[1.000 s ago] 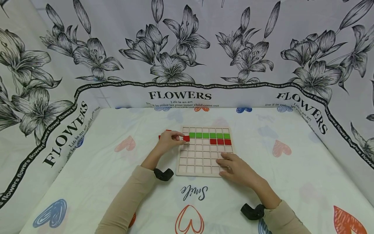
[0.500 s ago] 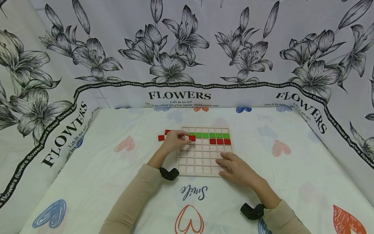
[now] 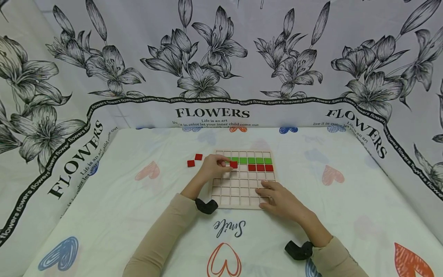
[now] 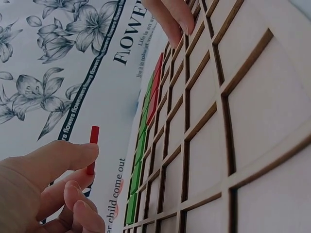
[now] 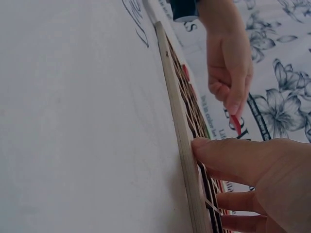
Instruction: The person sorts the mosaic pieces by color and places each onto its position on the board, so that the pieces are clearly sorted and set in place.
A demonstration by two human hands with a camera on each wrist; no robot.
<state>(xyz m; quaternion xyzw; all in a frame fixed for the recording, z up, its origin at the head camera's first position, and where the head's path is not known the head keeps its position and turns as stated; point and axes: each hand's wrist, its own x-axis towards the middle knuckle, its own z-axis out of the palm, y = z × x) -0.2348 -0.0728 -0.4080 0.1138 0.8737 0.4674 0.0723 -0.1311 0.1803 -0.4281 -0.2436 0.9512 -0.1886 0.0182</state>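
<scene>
Between thumb and fingers, my left hand (image 3: 212, 166) pinches a thin red square tile (image 4: 94, 149). In the head view that tile overlaps the wooden grid board (image 3: 235, 191), just below the green row. Several green tiles (image 3: 250, 160) lie side by side in the board's second row. Below them, at the right end, sit 3 red tiles (image 3: 261, 167). My right hand (image 3: 282, 201) rests on the board's lower right part, its fingers spread and the thumb (image 5: 209, 145) at the wooden edge in the right wrist view.
Two loose red tiles (image 3: 191, 163) lie on the patterned white tablecloth (image 3: 114, 200) left of the board. A black wrist device (image 3: 207, 206) is on the left wrist, another black device (image 3: 299, 250) on the right. A flower-print cloth (image 3: 214, 77) hangs behind.
My left hand has carried the red tile rightward over the board, from its left edge to below the green row. Both loose red tiles now show fully. My right hand stays in place.
</scene>
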